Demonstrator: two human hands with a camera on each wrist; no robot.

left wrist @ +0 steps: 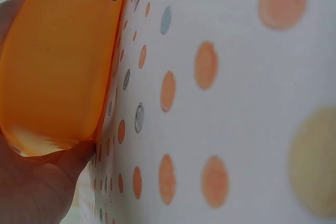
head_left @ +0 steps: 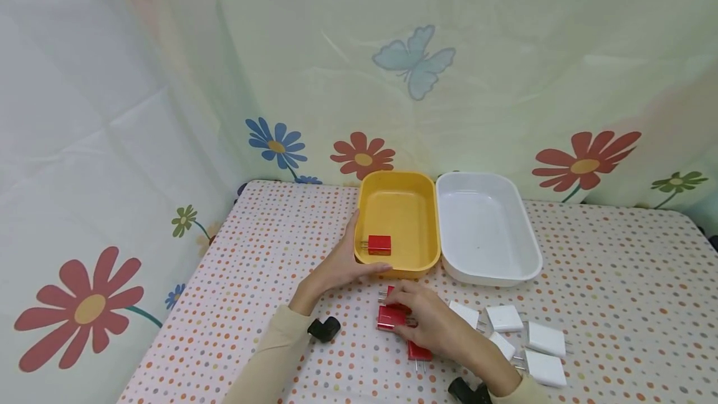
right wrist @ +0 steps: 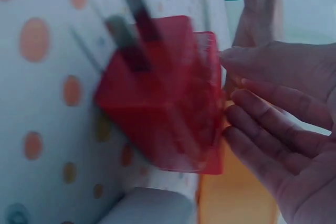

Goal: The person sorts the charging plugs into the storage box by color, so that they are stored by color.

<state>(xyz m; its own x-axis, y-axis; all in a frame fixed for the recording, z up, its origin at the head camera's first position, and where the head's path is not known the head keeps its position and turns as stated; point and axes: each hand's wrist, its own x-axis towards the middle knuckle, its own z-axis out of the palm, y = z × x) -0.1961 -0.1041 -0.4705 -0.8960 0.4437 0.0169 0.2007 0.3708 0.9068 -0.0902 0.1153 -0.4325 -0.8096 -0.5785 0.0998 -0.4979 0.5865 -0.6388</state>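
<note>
My left hand [head_left: 344, 264] grips the near left corner of a yellow tray [head_left: 415, 203], thumb along the front wall and fingers along the left side. One red charger plug [head_left: 379, 244] lies inside that tray. My right hand [head_left: 429, 317] is over several red charger plugs on the table, its thumb and fingers about the middle red charger plug [head_left: 389, 318]. Whether they pinch it is hidden. Close to the right wrist camera, another red charger plug [right wrist: 152, 82] shows its metal prongs, blurred, in front of the fingertips.
A white tray [head_left: 485, 229] stands against the yellow tray's right side. Several white charger plugs [head_left: 545, 337] lie right of my right hand, near the right forearm. Flowered cloth [head_left: 417, 129] hangs behind the table's far edge. A dotted cover [head_left: 314, 223] lies over the table.
</note>
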